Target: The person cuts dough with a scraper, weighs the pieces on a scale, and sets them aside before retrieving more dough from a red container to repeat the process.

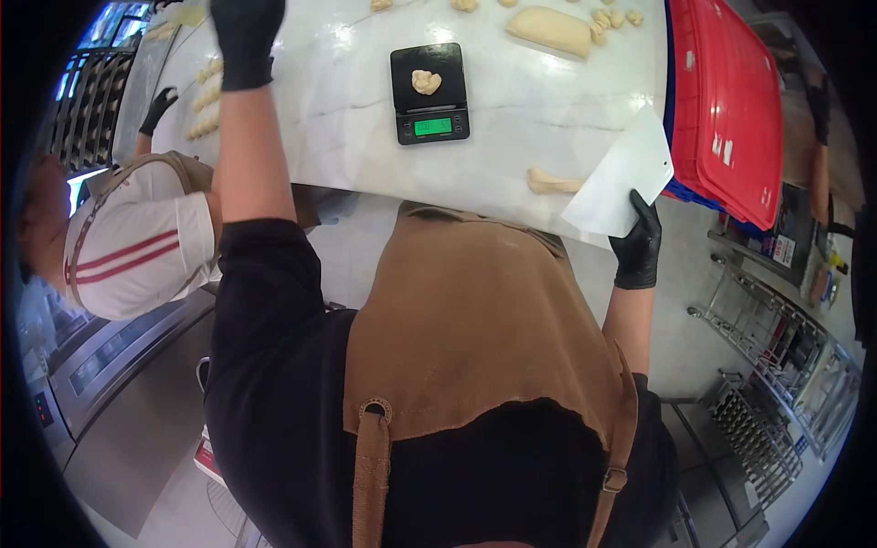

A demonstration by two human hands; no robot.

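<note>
My right hand (637, 245), in a black glove, grips a broad white plastic dough scraper (621, 178) at the table's near edge. A strip of dough (552, 182) lies beside the scraper, partly covered by it. My left hand (248, 41), also gloved in black, reaches over the table at the top left; its fingers are cut off by the frame edge. Between my hands stands a black digital scale (429, 117) with a lit green display, and a lump of dough (426, 82) rests on it. Farther back lies a large dough slab (551, 32).
Red and blue crates (731, 119) stand at the table's right end. Small dough pieces (614, 17) lie near the slab. Rows of shaped dough (206, 98) sit at the left, where a co-worker (137, 233) in a white shirt stands close to my left arm. Wire racks (758, 320) stand right.
</note>
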